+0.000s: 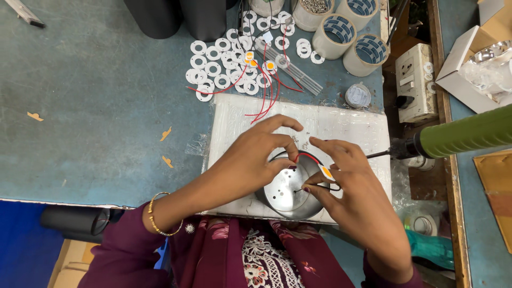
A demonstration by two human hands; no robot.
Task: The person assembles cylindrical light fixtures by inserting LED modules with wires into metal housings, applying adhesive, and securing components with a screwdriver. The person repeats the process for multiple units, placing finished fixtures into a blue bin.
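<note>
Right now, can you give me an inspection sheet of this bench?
Surface: blue-green worktop, white foam pad on it.
Job's things: round metal housing on the pad; small LED chip with red wire.
Clutter: white rings, tape rolls, screw tub.
Grips: left hand steadies housing; right hand pinches chip.
Cables: red leads.
Surroundings: green screwdriver, socket box.

Tabletop [96, 117]: padded sheet [352, 128] at near centre, round metal housing [288, 192] on its near edge. Behind the sheet, scattered ring washers [213, 69] with wired chips among them. Tape rolls [341, 32] behind right. Socket box [416, 80] right of the sheet.
</note>
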